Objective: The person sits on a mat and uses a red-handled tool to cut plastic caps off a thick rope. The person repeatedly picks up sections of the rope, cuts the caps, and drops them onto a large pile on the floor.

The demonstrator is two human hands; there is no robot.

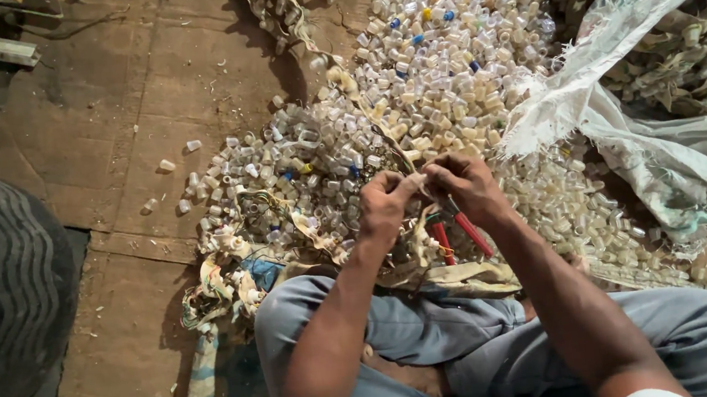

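Small pale plastic piece (416,185) pinched between both hands, held above the near edge of the heap of whitish caps (436,67). Left hand (385,206) closed, fingertips narrow on the piece. Right hand (468,188) wrapped around red-handled pliers (455,230), handles pointing down toward the lap. Heap spread over brown cardboard flooring (124,100). White woven sack (621,83) along the heap's right edge. Dark tyre (4,288) at the flooring's left edge.

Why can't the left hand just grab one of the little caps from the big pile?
Probably it can. The pile of caps lies open right past the left hand, nothing between. But that hand is busy pinching a small piece.
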